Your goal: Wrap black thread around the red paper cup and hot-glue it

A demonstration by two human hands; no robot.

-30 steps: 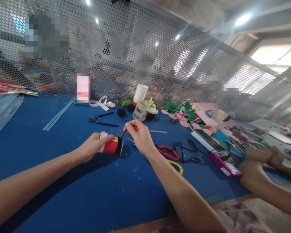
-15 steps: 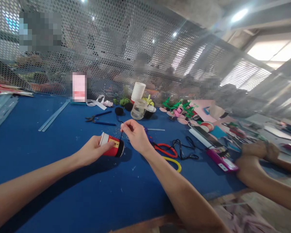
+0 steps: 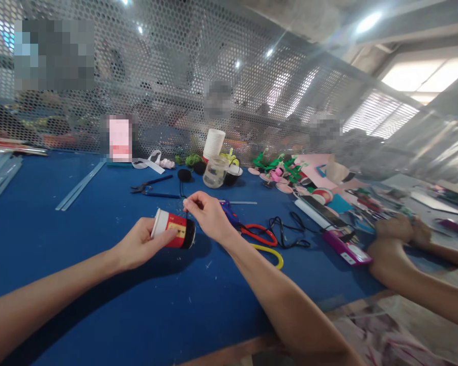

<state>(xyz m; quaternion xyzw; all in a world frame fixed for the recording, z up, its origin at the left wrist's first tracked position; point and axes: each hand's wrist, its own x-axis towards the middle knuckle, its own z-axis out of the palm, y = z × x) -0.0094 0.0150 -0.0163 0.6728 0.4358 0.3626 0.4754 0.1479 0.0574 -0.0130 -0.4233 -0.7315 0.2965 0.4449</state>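
Note:
A red and white paper cup lies sideways in my left hand, its fingers wrapped round the white rim end and the thumb along the side. Black yarn is wound round the cup's other end. Just above that end, my right hand pinches a strand of the same yarn, which runs down to the cup. Behind my fingers a black yarn ball rests on the blue table, with the strand trailing from it. Pliers with blue handles lie spread to the left of the ball.
A clear jar and stacked white cups stand at the back by the mesh panel. Scissors, a black cord and a purple box lie to the right, near another person's arms.
My right hand has shifted slightly left with the yarn, over the cup. The cup has turned a little in my left hand. The whole view has drifted slightly.

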